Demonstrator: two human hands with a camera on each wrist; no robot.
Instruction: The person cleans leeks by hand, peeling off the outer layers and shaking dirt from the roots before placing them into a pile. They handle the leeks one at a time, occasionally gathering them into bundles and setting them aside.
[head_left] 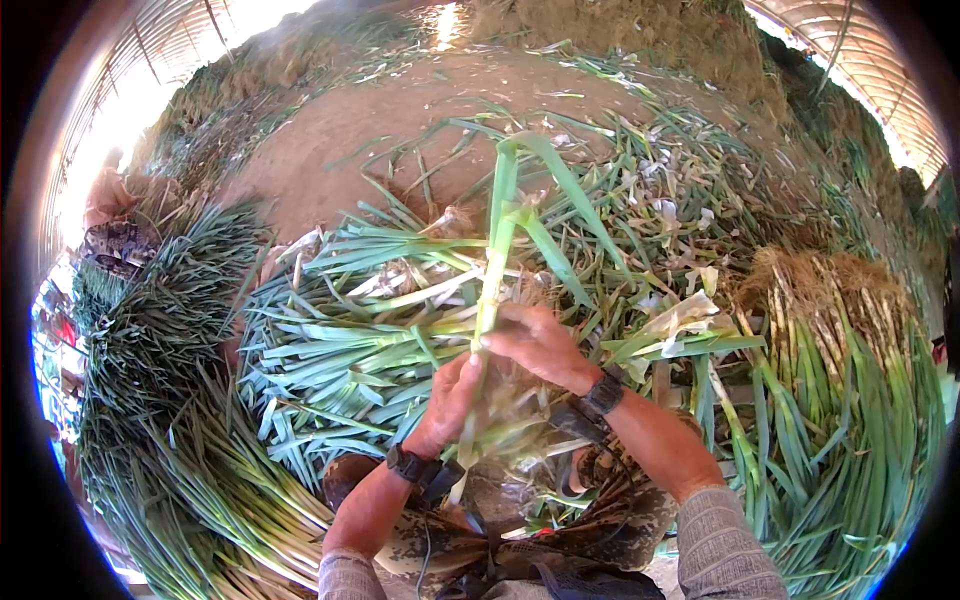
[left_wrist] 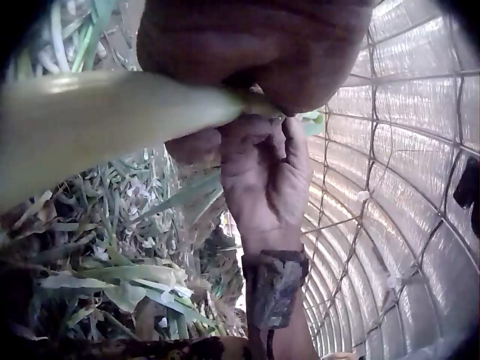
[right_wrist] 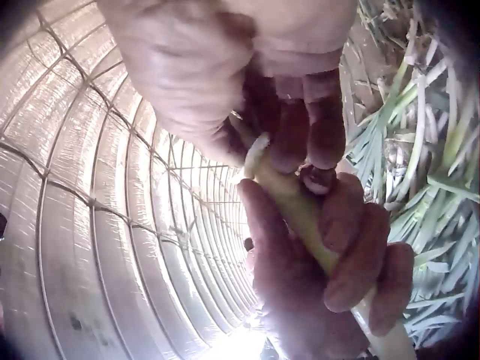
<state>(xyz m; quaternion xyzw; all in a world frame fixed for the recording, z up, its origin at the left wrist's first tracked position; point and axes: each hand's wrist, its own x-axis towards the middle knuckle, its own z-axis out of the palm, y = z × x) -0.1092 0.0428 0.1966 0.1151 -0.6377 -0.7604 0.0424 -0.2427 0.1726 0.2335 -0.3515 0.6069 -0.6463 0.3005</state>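
A long green onion [head_left: 499, 250] stands nearly upright in front of me, its green leaves bent over at the top. My left hand [head_left: 452, 402] grips its pale stalk low down, fingers curled round it, as the right wrist view shows. My right hand [head_left: 540, 345] pinches the stalk just above, fingers curled. A small pale curl of skin [right_wrist: 257, 154] sticks out from the stalk beside the right fingers. In the left wrist view the pale shank [left_wrist: 112, 120] runs close past the camera, while the left palm hides part of the pinch.
A heap of green onions [head_left: 340, 340] lies in front on the left. Bundles with roots [head_left: 830, 370] are at the right, and more onions [head_left: 170, 330] at the left. Stripped leaves and skins [head_left: 660, 200] litter the dirt floor [head_left: 330, 140]. Another person [head_left: 110, 210] is at far left.
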